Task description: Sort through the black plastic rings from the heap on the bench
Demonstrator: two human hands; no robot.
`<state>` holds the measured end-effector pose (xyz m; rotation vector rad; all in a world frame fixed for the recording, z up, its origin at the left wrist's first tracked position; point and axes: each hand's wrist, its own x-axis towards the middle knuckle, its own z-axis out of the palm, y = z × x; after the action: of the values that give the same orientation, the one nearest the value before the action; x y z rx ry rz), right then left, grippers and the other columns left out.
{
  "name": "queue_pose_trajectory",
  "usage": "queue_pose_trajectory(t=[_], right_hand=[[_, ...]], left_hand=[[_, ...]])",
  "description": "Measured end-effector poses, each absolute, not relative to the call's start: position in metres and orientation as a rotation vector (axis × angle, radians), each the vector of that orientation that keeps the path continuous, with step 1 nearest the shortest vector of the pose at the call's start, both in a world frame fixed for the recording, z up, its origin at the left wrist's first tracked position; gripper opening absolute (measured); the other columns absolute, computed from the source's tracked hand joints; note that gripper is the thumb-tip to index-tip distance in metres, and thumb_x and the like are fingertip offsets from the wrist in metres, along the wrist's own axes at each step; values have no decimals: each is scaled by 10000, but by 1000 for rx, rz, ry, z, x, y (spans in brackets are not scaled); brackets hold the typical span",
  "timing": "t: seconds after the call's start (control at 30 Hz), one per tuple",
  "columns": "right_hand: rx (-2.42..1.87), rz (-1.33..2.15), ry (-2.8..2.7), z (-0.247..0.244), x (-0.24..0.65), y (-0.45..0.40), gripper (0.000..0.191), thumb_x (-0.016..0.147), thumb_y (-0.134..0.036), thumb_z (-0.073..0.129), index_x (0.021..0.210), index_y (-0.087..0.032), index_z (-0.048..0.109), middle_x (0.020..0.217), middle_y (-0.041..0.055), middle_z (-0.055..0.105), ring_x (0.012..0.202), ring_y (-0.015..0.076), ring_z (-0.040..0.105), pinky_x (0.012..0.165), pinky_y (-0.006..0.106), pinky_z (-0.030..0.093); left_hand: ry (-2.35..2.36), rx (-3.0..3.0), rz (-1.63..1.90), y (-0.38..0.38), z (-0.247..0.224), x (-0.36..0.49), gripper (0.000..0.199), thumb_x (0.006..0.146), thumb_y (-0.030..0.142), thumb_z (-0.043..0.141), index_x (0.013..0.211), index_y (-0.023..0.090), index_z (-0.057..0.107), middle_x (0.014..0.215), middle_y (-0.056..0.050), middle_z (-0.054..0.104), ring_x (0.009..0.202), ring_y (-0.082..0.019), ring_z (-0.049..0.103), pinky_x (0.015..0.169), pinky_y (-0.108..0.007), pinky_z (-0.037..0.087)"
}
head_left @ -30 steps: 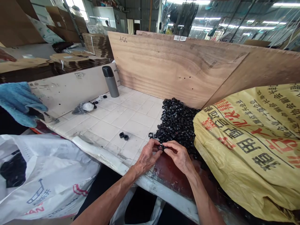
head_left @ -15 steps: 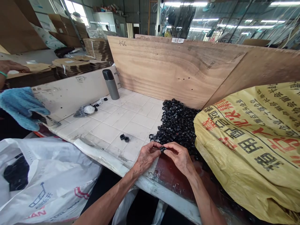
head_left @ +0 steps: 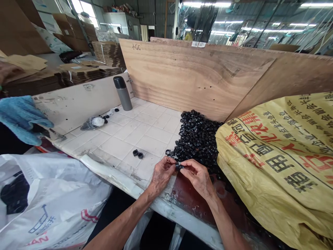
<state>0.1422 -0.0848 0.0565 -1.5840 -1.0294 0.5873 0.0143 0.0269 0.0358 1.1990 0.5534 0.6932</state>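
Between my two hands is a small black ring-like plastic part (head_left: 178,166), pinched from both sides above the table's front edge. My left hand (head_left: 162,174) is closed, thumb and fingertips on the part's left side. From the right, my right hand (head_left: 197,174) grips the same part between thumb and forefinger. Its finer shape is too small to make out. Just behind my hands lies a large heap of similar black parts (head_left: 197,139). One loose black ring (head_left: 168,152) sits at the heap's left edge, and two joined or touching black rings (head_left: 137,153) lie farther left.
A yellow printed sack (head_left: 273,156) bulges along the right. A grey flask (head_left: 123,94) stands near the back left, with a clear bag (head_left: 93,123) before it. A wooden board (head_left: 197,76) walls the back. A white sack (head_left: 59,198) and blue towel (head_left: 23,116) are at left.
My hands have shifted and turned the black part slightly, so more of it shows. At far left, another person's hand has moved and is blurred beside the cardboard.
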Motion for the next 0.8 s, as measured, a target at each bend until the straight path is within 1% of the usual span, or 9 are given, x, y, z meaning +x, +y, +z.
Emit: queue_pose_trajectory(t=[0.07,0.1,0.23,0.33,0.4,0.47,0.53,0.67,0.8], right_hand=[[-1582,575,-1050,56,141,-83,121,844,-267,686,955,-218,702,987,43,704,869,192,681,789,287,570],[-1585,561,-1055,56,140,-83,120,842,-267,684,949,-216,702,980,46,704,862,194,680,785,291,574],[-1598,518,-1037,57,142,-84,123,849,-272,673,956,-219,698,977,49,709,837,194,681,773,300,581],[-1618,491,-1037,59,143,-85,126,851,-280,681,962,-223,700,974,41,716,831,193,686,770,300,579],[-1640,452,-1073,60,144,-86,117,857,-282,686,956,-225,708,974,40,721,852,198,689,781,301,572],[-1664,399,-1118,62,144,-85,93,869,-279,683,938,-228,717,972,38,726,875,200,689,797,300,564],[-1682,351,-1147,62,144,-84,97,884,-280,676,955,-231,721,972,37,732,889,200,693,815,300,559],[-1671,242,-1213,56,143,-83,185,923,-289,638,1092,-231,688,991,50,735,884,199,699,828,303,560],[-1661,180,-1324,56,142,-85,145,966,-301,571,1021,-230,685,928,61,719,846,204,691,799,308,553]], left_hand=[[564,1250,640,25,35,14,205,819,325,695,936,183,604,708,19,636,610,-133,657,605,-246,546],[547,1278,639,25,36,13,202,828,325,685,950,181,611,745,10,642,606,-131,658,607,-253,552],[421,1248,664,23,44,10,224,832,345,700,966,171,655,1018,-46,641,744,-136,663,743,-298,576],[382,1147,589,24,47,10,283,811,365,740,999,171,657,973,-44,662,809,-159,662,815,-327,565],[377,1102,567,26,46,10,335,781,365,778,1028,177,652,923,-31,676,809,-160,663,819,-325,559],[380,1100,565,27,45,10,374,761,364,801,1056,182,659,934,-31,684,822,-163,666,819,-318,555],[377,1124,570,27,45,10,366,762,366,803,1050,179,676,962,-43,693,848,-172,669,830,-319,552],[348,1127,571,27,44,9,309,773,346,801,1009,176,699,958,-42,713,863,-172,672,853,-319,542],[359,1151,581,27,41,9,283,773,328,804,988,173,703,982,-42,719,885,-174,670,866,-315,534]])
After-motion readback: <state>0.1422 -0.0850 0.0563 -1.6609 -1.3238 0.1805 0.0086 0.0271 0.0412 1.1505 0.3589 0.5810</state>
